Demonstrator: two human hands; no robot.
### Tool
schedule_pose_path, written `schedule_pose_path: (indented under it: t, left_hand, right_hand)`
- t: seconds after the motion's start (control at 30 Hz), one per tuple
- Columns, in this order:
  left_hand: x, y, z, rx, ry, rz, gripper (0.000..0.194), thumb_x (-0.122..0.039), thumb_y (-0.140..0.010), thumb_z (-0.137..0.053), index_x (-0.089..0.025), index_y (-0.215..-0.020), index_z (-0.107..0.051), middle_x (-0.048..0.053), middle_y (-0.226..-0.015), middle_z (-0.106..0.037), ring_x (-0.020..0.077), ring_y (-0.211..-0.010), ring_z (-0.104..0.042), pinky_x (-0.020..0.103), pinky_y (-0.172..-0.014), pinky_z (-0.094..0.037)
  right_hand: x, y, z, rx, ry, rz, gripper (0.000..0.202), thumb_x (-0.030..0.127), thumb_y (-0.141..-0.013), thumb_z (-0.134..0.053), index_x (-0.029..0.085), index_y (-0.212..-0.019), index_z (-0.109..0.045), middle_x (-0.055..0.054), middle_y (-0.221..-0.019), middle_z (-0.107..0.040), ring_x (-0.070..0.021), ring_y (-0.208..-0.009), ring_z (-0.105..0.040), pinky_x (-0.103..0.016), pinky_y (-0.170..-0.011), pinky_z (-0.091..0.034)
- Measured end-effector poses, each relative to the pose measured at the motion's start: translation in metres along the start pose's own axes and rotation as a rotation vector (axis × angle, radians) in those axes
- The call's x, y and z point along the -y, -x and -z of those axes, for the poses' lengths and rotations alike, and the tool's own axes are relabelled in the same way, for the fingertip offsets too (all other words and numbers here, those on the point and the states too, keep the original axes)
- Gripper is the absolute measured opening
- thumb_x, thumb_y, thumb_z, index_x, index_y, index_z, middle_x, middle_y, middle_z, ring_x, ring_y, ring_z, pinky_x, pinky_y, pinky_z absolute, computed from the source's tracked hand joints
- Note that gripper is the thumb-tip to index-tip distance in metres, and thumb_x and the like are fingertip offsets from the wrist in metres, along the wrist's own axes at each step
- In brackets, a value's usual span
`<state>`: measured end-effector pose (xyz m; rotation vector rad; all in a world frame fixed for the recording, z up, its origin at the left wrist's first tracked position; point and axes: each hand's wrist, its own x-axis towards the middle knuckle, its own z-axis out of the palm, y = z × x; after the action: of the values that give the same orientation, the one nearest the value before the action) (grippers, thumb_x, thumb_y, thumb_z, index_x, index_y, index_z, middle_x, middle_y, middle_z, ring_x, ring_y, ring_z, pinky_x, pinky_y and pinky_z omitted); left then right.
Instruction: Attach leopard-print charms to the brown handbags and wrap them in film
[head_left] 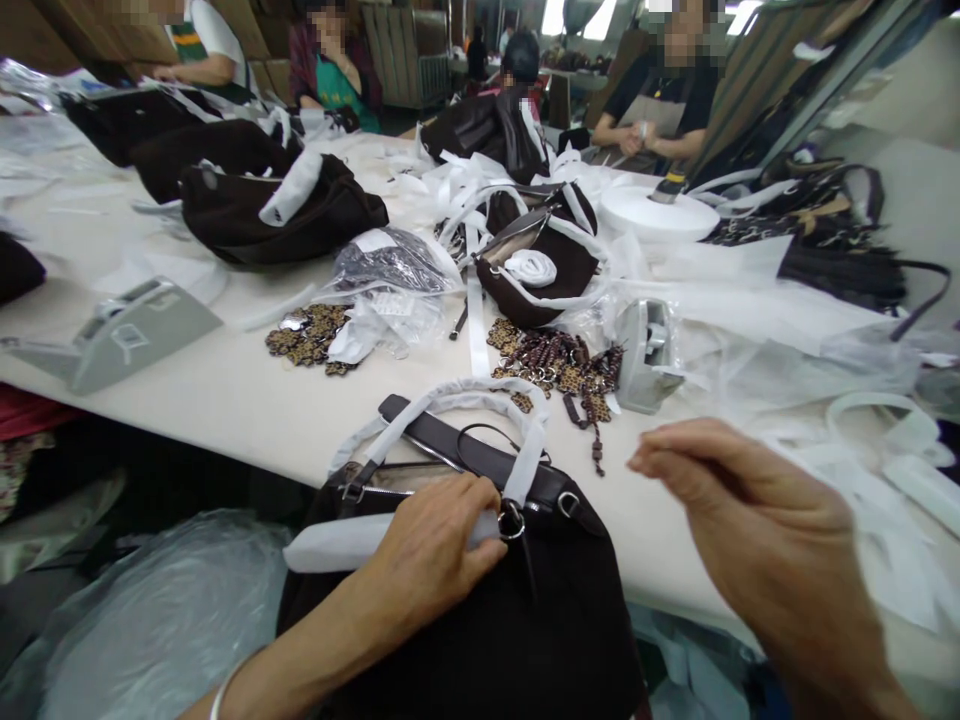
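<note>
A dark brown handbag [517,630] rests at the table's near edge, its top zip partly open. White wrapping covers its arched handle [465,388], and a black strap with a metal end lies across the opening. My left hand [442,540] is closed around a white-wrapped strap [337,543] on the bag's front, thumb and fingers beside a metal ring [511,520]. To the right, my right hand [757,530] is raised apart from the bag, fingertips pinched together. Whether anything small is between them cannot be made out.
Patterned charms [555,360] with braided cords lie beyond the bag, near a grey tape dispenser [649,355]. Another dispenser [142,335] stands left. Several brown bags [277,210], plastic wrapping and a white tape roll [660,212] cover the table. People [652,110] are across it.
</note>
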<state>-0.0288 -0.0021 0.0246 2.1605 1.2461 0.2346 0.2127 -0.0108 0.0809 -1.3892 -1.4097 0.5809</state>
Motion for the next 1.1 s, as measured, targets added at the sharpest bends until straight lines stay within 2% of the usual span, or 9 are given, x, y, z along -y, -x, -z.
schedule_pose_path:
  t: [0.07,0.1,0.23,0.37,0.5,0.67,0.77,0.87,1.1]
  left_hand:
    - [0.002,0.002,-0.002,0.007,0.015,0.013,0.021,-0.021,-0.081,-0.061,-0.022,-0.1,-0.054,0.002,-0.096,-0.062,0.0224,-0.092,-0.057,0.035,-0.083,-0.043]
    - [0.003,0.003,-0.003,0.014,0.026,0.014,0.02,-0.02,-0.08,-0.06,-0.022,-0.099,-0.054,0.002,-0.095,-0.062,0.022,-0.091,-0.057,0.035,-0.082,-0.043]
    - [0.005,0.005,-0.005,0.027,0.035,0.005,0.017,-0.017,-0.079,-0.057,-0.023,-0.095,-0.053,0.001,-0.092,-0.061,0.021,-0.089,-0.057,0.033,-0.079,-0.042]
    - [0.005,0.001,-0.006,-0.008,0.027,0.021,0.017,-0.024,-0.083,-0.059,-0.023,-0.099,-0.054,0.002,-0.095,-0.063,0.0223,-0.091,-0.057,0.034,-0.083,-0.042]
    - [0.004,-0.007,-0.006,-0.01,0.069,0.06,0.015,-0.034,-0.094,-0.049,-0.023,-0.1,-0.058,0.003,-0.095,-0.065,0.0217,-0.093,-0.06,0.033,-0.084,-0.042]
    - [0.003,-0.012,-0.009,-0.018,0.123,0.111,0.008,-0.025,-0.09,-0.053,-0.024,-0.098,-0.054,0.001,-0.091,-0.066,0.0205,-0.087,-0.063,0.03,-0.079,-0.043]
    - [0.001,-0.013,-0.013,-0.01,0.176,0.131,0.01,-0.02,-0.088,-0.053,-0.024,-0.097,-0.053,0.0,-0.088,-0.067,0.0202,-0.085,-0.064,0.03,-0.08,-0.043]
    - [0.0,-0.015,-0.016,-0.004,0.229,0.138,0.011,-0.019,-0.088,-0.053,-0.024,-0.097,-0.054,0.0,-0.091,-0.068,0.0201,-0.088,-0.064,0.029,-0.081,-0.043]
    - [0.001,-0.018,-0.019,-0.011,0.21,0.168,0.013,-0.017,-0.085,-0.055,-0.024,-0.095,-0.057,-0.001,-0.088,-0.069,0.0187,-0.085,-0.065,0.028,-0.078,-0.043]
  right_hand:
    - [-0.004,0.015,-0.017,0.278,0.054,0.061,0.01,0.022,-0.086,-0.067,0.028,-0.092,-0.072,-0.004,-0.091,-0.068,-0.0199,-0.083,-0.064,-0.032,-0.073,-0.054]
    - [-0.008,0.02,-0.025,0.375,0.051,0.081,0.013,0.02,-0.088,-0.064,0.028,-0.093,-0.072,-0.004,-0.09,-0.067,-0.0191,-0.083,-0.064,-0.031,-0.072,-0.054]
    - [-0.025,0.031,-0.046,0.555,0.156,0.141,0.021,0.014,-0.093,-0.054,0.025,-0.098,-0.072,-0.004,-0.084,-0.065,-0.0168,-0.078,-0.062,-0.028,-0.067,-0.052]
    - [-0.032,0.028,-0.045,0.624,0.315,0.18,0.018,0.012,-0.091,-0.055,0.023,-0.1,-0.067,-0.005,-0.089,-0.067,-0.0193,-0.084,-0.062,-0.033,-0.076,-0.051]
    - [-0.032,0.023,-0.042,0.69,0.397,0.145,0.019,0.007,-0.088,-0.056,0.022,-0.099,-0.063,-0.003,-0.093,-0.067,-0.0199,-0.087,-0.061,-0.035,-0.08,-0.048]
    - [-0.034,0.016,-0.045,0.749,0.456,0.123,0.016,0.006,-0.088,-0.054,0.021,-0.092,-0.06,-0.002,-0.087,-0.064,-0.0185,-0.082,-0.058,-0.032,-0.075,-0.045]
    - [-0.036,0.013,-0.049,0.778,0.503,0.14,0.014,0.007,-0.088,-0.052,0.02,-0.088,-0.058,-0.002,-0.081,-0.061,-0.0176,-0.076,-0.055,-0.029,-0.069,-0.041]
    - [-0.04,0.012,-0.054,0.807,0.519,0.136,0.015,0.006,-0.087,-0.052,0.02,-0.088,-0.057,-0.002,-0.081,-0.061,-0.0175,-0.077,-0.055,-0.029,-0.07,-0.039]
    - [-0.047,0.007,-0.058,0.792,0.371,0.001,0.012,0.011,-0.084,-0.06,0.021,-0.089,-0.056,0.001,-0.082,-0.064,-0.015,-0.077,-0.056,-0.026,-0.07,-0.038]
